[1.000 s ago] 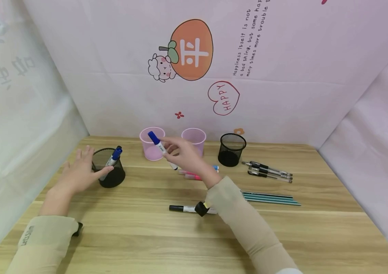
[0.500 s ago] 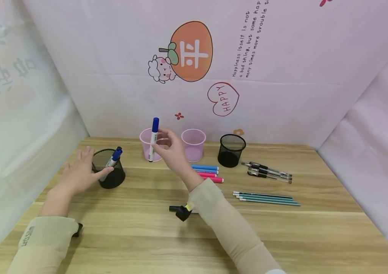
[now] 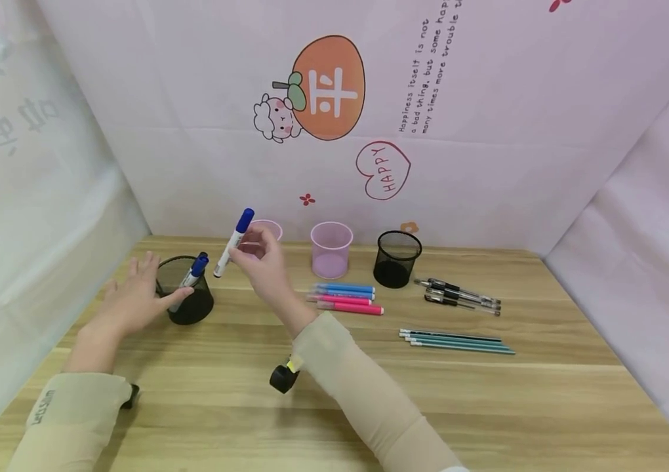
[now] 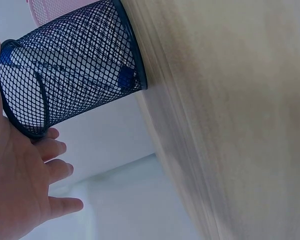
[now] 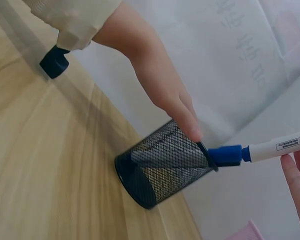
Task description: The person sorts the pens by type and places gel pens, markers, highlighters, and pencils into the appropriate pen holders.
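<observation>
My left hand (image 3: 134, 292) rests at the rim of a black mesh pen holder (image 3: 195, 308), fingers spread and fairly straight, thumb across the near side. Blue-capped whiteboard markers (image 3: 195, 269) lean inside it, caps above the rim; the mesh partly hides them. Between thumb and fingers my right hand (image 3: 266, 265) pinches another whiteboard marker (image 3: 229, 249), tilted with its blue cap up, just right of the holder. In the right wrist view the lower end of this marker (image 5: 277, 148) overlaps the blue cap of a marker in the holder.
Behind my right hand stands a pink mesh cup (image 3: 269, 229), with a second pink cup (image 3: 330, 259) and a black mesh cup (image 3: 396, 262) to its right. Blue and pink felt-tip pens (image 3: 349, 300), gel pens (image 3: 458, 295) and pencils (image 3: 455, 343) lie on the wooden table (image 3: 488, 406).
My right hand has carried the marker leftward, past the left pink cup to beside the black holder. My left hand has stayed in place. My right sleeve now covers the black-capped marker on the table.
</observation>
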Demonstrator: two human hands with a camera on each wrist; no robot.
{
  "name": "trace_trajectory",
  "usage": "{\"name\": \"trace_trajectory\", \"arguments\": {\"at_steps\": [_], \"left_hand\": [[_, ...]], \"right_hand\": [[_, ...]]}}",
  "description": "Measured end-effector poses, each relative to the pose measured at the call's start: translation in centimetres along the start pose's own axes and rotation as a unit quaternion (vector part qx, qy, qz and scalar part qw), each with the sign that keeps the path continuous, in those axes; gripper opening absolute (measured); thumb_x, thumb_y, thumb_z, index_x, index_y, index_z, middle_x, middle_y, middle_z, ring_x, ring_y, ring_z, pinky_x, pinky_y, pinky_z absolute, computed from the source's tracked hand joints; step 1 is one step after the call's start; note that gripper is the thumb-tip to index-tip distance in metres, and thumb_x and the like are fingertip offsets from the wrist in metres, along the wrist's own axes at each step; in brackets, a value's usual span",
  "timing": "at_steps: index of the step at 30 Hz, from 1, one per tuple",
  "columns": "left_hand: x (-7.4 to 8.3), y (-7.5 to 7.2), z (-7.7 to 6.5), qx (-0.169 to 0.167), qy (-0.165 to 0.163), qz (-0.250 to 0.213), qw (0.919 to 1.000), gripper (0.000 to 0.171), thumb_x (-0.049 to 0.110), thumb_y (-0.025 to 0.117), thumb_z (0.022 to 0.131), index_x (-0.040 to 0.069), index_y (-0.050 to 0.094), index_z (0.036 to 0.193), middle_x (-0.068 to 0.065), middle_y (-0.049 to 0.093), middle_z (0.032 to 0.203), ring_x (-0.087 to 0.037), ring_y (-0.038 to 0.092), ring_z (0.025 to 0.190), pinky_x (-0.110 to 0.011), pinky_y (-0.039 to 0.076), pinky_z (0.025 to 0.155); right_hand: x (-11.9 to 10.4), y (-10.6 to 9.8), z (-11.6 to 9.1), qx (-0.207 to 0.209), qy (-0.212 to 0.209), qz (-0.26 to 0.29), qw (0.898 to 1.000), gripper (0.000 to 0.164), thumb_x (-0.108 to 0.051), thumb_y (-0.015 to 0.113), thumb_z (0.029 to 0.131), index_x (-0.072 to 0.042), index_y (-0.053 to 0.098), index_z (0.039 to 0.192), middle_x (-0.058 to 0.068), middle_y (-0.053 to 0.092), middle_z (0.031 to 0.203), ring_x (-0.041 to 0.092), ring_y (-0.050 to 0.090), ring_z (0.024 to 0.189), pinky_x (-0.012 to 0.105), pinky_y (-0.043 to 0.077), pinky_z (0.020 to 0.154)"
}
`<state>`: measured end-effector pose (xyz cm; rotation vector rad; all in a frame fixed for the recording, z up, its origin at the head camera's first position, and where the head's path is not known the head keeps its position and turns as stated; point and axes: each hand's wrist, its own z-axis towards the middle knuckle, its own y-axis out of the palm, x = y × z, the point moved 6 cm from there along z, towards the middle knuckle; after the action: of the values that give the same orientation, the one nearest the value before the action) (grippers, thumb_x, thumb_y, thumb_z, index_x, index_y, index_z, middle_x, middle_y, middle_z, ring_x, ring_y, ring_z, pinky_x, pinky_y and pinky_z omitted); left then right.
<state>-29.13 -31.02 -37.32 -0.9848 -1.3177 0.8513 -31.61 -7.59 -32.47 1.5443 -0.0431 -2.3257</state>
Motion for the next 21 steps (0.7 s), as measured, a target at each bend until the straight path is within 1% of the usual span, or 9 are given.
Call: {"name": "trace_trajectory", "arguments": {"at_steps": [5,7,12,15,18,21], "left_hand": [[0.0,-0.2,0.1,0.004,0.003,0.001,1.0,0.115,0.072,0.05,0.096,-0.009,-0.002,0.159,-0.035,-0.01,0.163,-0.06,-0.009,0.146,-0.085,-0.003,0.103],[-0.1,-0.3,0.0,0.007,0.004,0.001,1.0,0.115,0.072,0.05,0.096,-0.009,-0.001,0.159,-0.036,-0.009,0.162,-0.06,-0.009,0.146,-0.085,-0.002,0.103],[-0.1,-0.3,0.0,0.005,0.003,0.004,1.0,0.116,0.073,0.05,0.095,-0.01,-0.001,0.159,-0.036,-0.008,0.162,-0.06,-0.009,0.146,-0.085,-0.002,0.103],[0.1,-0.3,0.0,0.005,0.004,0.006,1.0,0.116,0.073,0.05,0.096,-0.011,0.0,0.159,-0.037,-0.007,0.162,-0.06,-0.008,0.146,-0.085,-0.002,0.103],[0.2,-0.3,-0.1,0.004,0.006,0.007,1.0,0.116,0.072,0.05,0.096,-0.012,0.0,0.158,-0.037,-0.008,0.162,-0.061,-0.008,0.145,-0.085,-0.003,0.103],[0.2,-0.2,-0.1,0.002,0.006,0.004,1.0,0.115,0.072,0.049,0.097,-0.012,-0.001,0.158,-0.037,-0.009,0.161,-0.061,-0.008,0.145,-0.084,-0.004,0.103]], "right_hand": [[0.3,1.7,0.0,0.004,0.001,0.036,0.999,0.029,0.015,0.068,0.09,0.01,0.056,0.116,0.004,0.063,0.102,0.013,0.065,0.094,0.03,0.059,0.087],[0.5,2.3,0.0,0.002,0.004,0.035,0.999,0.028,0.013,0.069,0.09,0.01,0.058,0.115,0.007,0.066,0.103,0.013,0.068,0.095,0.029,0.058,0.088],[0.9,3.2,-0.3,-0.002,0.018,-0.007,1.0,0.023,0.007,0.073,0.091,0.008,0.066,0.112,0.015,0.072,0.106,0.012,0.069,0.093,0.022,0.056,0.086],[1.4,3.4,-0.5,-0.012,0.029,-0.027,0.999,0.021,0.004,0.074,0.091,0.007,0.069,0.112,0.014,0.073,0.106,0.01,0.069,0.091,0.02,0.055,0.086],[2.0,3.2,-0.7,-0.019,0.045,-0.057,0.997,0.022,-0.002,0.075,0.092,0.003,0.072,0.113,0.01,0.075,0.107,0.007,0.068,0.09,0.02,0.055,0.085],[2.5,2.8,-0.8,-0.018,0.059,-0.08,0.995,0.023,-0.006,0.076,0.093,0.002,0.075,0.115,0.008,0.075,0.105,0.009,0.069,0.088,0.021,0.056,0.081]]}}
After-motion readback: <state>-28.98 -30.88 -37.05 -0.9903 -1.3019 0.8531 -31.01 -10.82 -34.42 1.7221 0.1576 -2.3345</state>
